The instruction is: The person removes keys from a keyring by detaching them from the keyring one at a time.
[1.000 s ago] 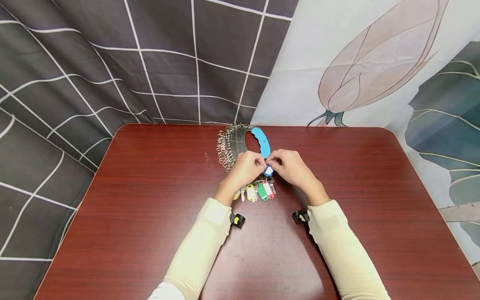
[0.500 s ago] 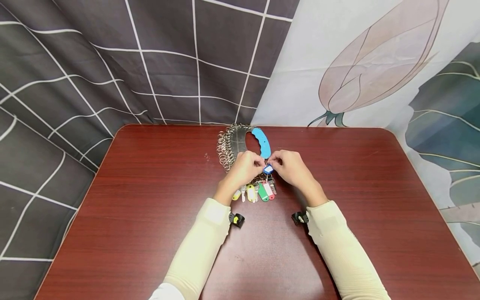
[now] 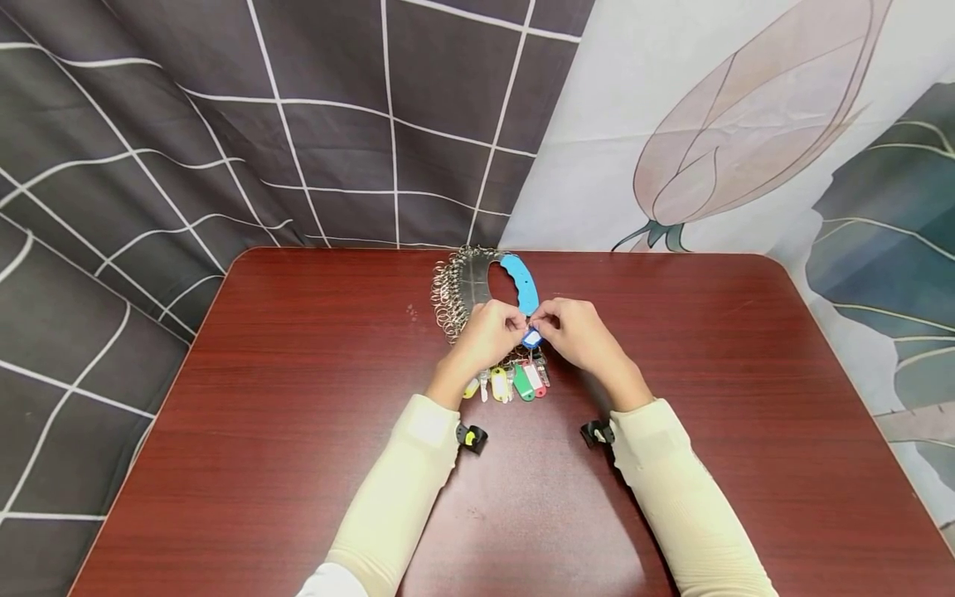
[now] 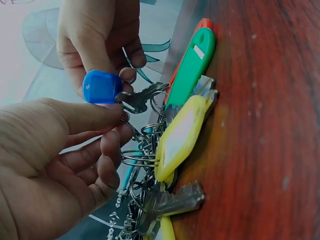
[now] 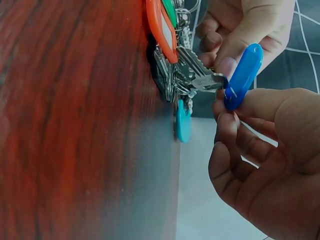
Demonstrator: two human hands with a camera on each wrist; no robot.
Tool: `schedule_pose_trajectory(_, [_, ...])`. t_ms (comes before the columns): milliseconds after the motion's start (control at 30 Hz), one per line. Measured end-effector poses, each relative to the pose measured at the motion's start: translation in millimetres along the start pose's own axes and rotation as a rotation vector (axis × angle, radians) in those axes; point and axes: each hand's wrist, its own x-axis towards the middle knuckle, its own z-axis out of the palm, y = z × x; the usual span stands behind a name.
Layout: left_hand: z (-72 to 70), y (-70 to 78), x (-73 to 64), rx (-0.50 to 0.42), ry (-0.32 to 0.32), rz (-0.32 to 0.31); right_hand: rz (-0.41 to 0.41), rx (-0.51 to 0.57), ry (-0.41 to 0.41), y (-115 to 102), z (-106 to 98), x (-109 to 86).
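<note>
My left hand [image 3: 488, 333] and right hand [image 3: 573, 330] meet at the near end of a key holder with a curved metal plate [image 3: 473, 278] and blue handle [image 3: 521, 283]. Between them hangs a blue key tag [image 4: 102, 87] with a silver key [image 4: 145, 97]. In the left wrist view, the left thumb and forefinger pinch a small metal ring, mostly hidden by the fingertips. The right thumb and forefinger pinch at the blue tag's ring end [image 5: 231, 97], also largely covering the ring. The other fingers of both hands are curled.
Many bare split rings [image 3: 447, 305] line the plate's outer edge. Yellow [image 3: 499, 385], green [image 3: 523, 382] and red [image 3: 535, 379] tags with keys lie on the dark red table [image 3: 313, 398] just nearer than the hands. A grey checked curtain [image 3: 336, 141] hangs behind the table.
The blue tag swings and tilts slightly between the fingertips, first upward and then back down. Both hands stay in nearly the same place, and the holder lies still.
</note>
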Motion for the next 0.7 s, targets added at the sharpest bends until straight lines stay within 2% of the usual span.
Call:
schedule_pose_trajectory(233, [-2.0,-1.4,-0.2,-0.013,-0.016,-0.008,0.035,-0.012,0.009,-0.3,1.1,-0.2])
schedule_pose_trajectory(400, [-3.3,-0.9,-0.2,-0.009,-0.045,-0.024,0.097,-0.019,0.006,-0.4,-1.3,-0.2])
schedule_pose_trajectory(567, [-5.1,1.9,-1.0,-0.032,-0.057,-0.051,0.13,-0.005,0.006,-0.4,-10.6,-1.0])
schedule_pose_trajectory(700, [-4.6,1.6,-0.9,-0.032,-0.063,-0.035,0.122,-0.001,0.04,2.0,-20.8,-2.6])
